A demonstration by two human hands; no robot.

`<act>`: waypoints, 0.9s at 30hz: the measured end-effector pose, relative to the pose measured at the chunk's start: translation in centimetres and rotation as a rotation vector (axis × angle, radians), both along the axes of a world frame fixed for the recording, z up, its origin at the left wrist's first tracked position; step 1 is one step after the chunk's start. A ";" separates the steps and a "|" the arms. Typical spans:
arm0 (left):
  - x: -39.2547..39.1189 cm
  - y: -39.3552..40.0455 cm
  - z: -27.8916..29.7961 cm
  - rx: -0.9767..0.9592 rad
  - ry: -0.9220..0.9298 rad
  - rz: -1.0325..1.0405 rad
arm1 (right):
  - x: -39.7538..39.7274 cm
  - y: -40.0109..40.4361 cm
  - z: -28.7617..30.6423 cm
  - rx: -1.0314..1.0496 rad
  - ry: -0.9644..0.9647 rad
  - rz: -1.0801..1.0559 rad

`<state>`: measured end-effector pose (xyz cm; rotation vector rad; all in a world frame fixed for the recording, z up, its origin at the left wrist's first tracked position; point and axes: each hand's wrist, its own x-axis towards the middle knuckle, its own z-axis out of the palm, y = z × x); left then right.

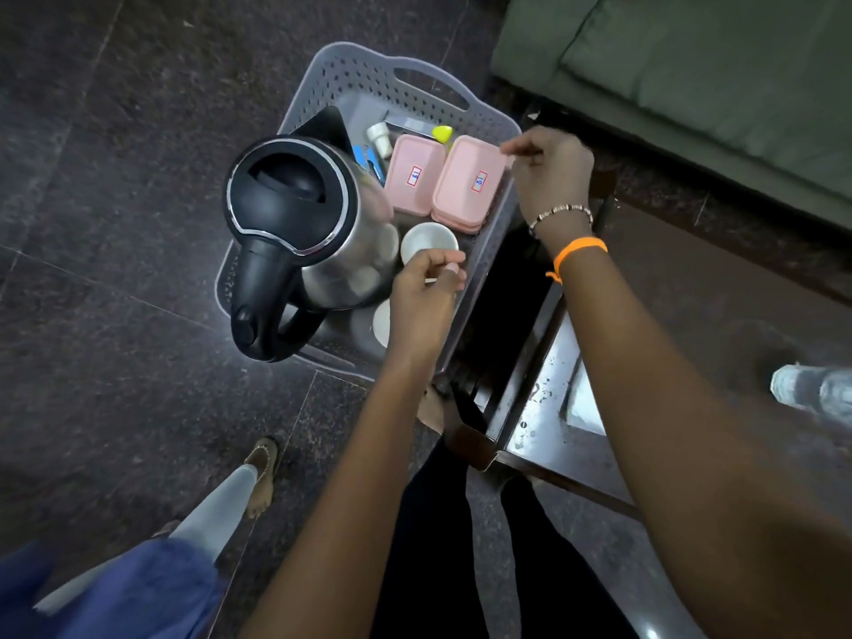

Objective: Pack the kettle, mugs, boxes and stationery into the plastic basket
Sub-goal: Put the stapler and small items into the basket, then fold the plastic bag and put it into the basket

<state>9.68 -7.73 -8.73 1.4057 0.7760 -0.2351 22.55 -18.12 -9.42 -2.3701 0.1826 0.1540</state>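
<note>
So the left hand [426, 292] is down over the near-right part of the basket, fingers curled together with the thumb pressed against them, right on top of the mugs. I honestly cannot tell if it's pinching a mug rim or just closed on nothing, the fingers hide that bit. The right hand [551, 170] hovers at the basket's right rim, fingers loosely curled, fingertips just by the far corner of the right pink box [470, 182], holding nothing I can see. My guess is it's nudging that box snug against the wall

Moving outward: one white mug [428, 242] sits mouth-up just beyond the left hand, another mug [381, 322] lies half hidden under it. The two pink boxes sit side by side, the left pink box [412, 175] touching the right one, which probably saves room. The kettle [299, 232] takes the whole left side, handle poking out over the near edge, since it's the bulkiest thing. Stationery [373, 161] is tucked along the far edge behind the boxes

The grey plastic basket [415, 69] sits on the dark floor [115, 177] beside a desk [548, 398]. Looks nearly packed to me
</note>
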 end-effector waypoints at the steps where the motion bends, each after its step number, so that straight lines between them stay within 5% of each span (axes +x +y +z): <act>1: -0.6 -0.3 0.1 -0.006 -0.004 -0.018 | -1.2 -0.6 0.2 0.023 -0.005 -0.009; 15: -7.5 -10.3 -1.9 -0.042 0.228 -0.500 | -20.9 -14.3 -2.0 0.073 0.227 -0.374; 27: -9.7 -20.5 -8.5 0.230 0.396 -0.756 | -25.8 -24.1 -8.6 0.221 0.534 -0.591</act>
